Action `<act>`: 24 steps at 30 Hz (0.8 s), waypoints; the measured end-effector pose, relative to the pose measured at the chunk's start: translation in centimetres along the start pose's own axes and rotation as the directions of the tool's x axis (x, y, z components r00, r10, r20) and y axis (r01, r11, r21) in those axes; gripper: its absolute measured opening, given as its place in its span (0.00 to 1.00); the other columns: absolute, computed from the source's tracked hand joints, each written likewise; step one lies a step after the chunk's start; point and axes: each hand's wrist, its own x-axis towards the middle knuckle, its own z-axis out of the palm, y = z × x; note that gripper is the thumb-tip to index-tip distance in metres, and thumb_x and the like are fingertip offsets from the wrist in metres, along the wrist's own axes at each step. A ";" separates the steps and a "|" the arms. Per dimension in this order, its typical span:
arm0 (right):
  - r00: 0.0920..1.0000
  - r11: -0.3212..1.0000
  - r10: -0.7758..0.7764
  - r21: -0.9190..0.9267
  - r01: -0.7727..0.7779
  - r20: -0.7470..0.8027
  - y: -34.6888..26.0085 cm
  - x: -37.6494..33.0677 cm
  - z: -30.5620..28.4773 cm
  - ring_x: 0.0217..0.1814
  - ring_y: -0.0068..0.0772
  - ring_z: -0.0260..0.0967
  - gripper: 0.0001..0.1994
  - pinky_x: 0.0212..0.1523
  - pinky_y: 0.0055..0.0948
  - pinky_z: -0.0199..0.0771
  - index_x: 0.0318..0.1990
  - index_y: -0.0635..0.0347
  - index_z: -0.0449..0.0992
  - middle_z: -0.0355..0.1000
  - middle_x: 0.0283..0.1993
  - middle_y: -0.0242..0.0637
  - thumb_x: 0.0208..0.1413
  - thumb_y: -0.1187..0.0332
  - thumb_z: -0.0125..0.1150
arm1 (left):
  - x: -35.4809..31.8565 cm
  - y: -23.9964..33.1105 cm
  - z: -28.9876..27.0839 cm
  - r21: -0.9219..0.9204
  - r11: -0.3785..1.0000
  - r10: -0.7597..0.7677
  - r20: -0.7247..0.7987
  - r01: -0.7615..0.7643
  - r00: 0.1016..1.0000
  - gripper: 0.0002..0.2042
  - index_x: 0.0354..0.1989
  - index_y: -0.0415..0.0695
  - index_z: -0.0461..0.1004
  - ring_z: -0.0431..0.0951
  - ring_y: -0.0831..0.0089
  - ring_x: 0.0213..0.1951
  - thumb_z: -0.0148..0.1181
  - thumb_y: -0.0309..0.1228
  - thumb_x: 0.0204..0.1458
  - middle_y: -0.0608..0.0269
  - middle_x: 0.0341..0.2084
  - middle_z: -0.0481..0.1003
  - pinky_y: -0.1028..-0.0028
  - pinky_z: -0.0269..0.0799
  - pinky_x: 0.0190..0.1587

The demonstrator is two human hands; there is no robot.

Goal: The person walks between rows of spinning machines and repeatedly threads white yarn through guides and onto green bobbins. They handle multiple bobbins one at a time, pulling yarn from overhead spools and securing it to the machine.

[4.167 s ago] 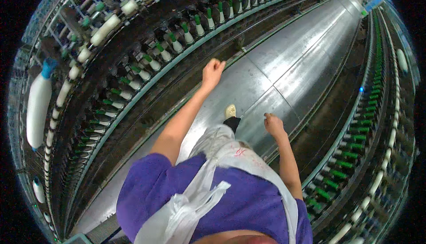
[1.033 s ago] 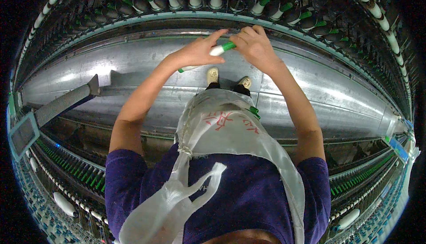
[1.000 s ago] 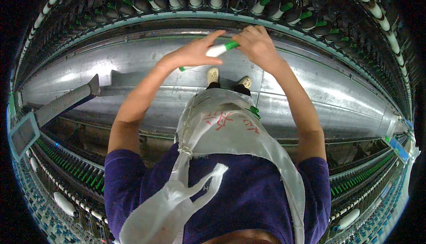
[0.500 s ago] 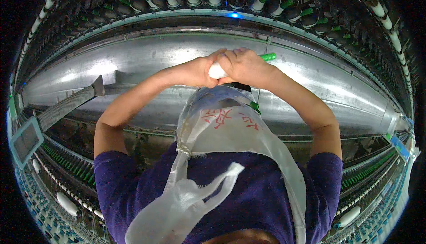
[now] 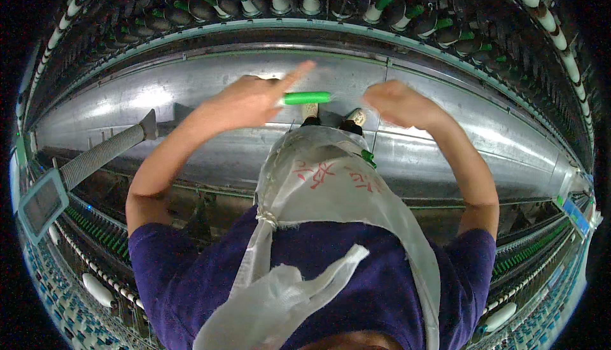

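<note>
My left hand is closed around one end of a green bobbin tube, its index finger stretched out above the tube. The tube lies level and points toward my right hand. Apart from it, to the right, my right hand has its fingers curled in, slightly smeared by motion. Whatever those fingers may pinch is hidden. A faint whitish wisp shows near the tube's free end. Both hands are above a shiny metal floor.
Ahead runs a machine row of green-topped bobbins with white yarn. A grey corrugated hose with a flared end rises at left beside a framed panel. White rollers line the upper right. My shoes show below the hands.
My hands were together around a white yarn-covered bobbin, its green end pointing right. They have parted; the left now holds a green tube, and the right has moved right.
</note>
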 end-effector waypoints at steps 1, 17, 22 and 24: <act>0.975 0.972 0.181 0.175 -0.157 -0.129 0.3 -0.5 -1.0 0.16 0.18 0.57 0.17 0.17 0.20 0.56 0.22 0.58 0.67 0.59 0.14 0.28 0.58 0.57 0.48 | -0.3 -0.5 -0.3 -0.037 0.999 -0.027 -0.036 0.026 0.999 0.42 0.65 0.51 0.37 0.74 0.50 0.25 0.58 0.30 0.43 0.45 0.27 0.73 0.57 0.69 0.27; 0.480 0.261 -0.019 0.459 0.849 -0.877 10.1 -0.5 -8.5 0.19 0.17 0.45 0.11 0.17 0.19 0.44 0.24 0.52 0.60 0.50 0.18 0.23 0.55 0.64 0.51 | 0.9 -6.4 2.6 -0.181 0.982 -0.094 -0.251 0.049 0.964 0.39 0.61 0.50 0.50 0.71 0.45 0.43 0.65 0.39 0.39 0.43 0.45 0.68 0.56 0.68 0.44; 0.002 0.552 0.398 0.241 0.798 -0.917 21.0 -9.5 -17.2 0.15 0.22 0.44 0.11 0.15 0.24 0.43 0.24 0.52 0.60 0.52 0.16 0.27 0.58 0.62 0.44 | -0.2 -8.9 2.9 0.000 1.000 -0.028 -0.273 0.029 0.962 0.35 0.57 0.51 0.55 0.72 0.46 0.41 0.64 0.42 0.40 0.44 0.43 0.69 0.57 0.69 0.43; -0.051 0.789 0.352 0.267 0.554 -0.935 24.9 -9.0 -18.1 0.17 0.26 0.54 0.09 0.16 0.26 0.51 0.30 0.55 0.66 0.61 0.19 0.30 0.58 0.62 0.45 | -0.4 -9.1 2.6 -0.059 0.998 -0.045 -0.213 0.033 0.976 0.30 0.54 0.48 0.58 0.72 0.46 0.39 0.62 0.44 0.43 0.45 0.39 0.71 0.58 0.69 0.40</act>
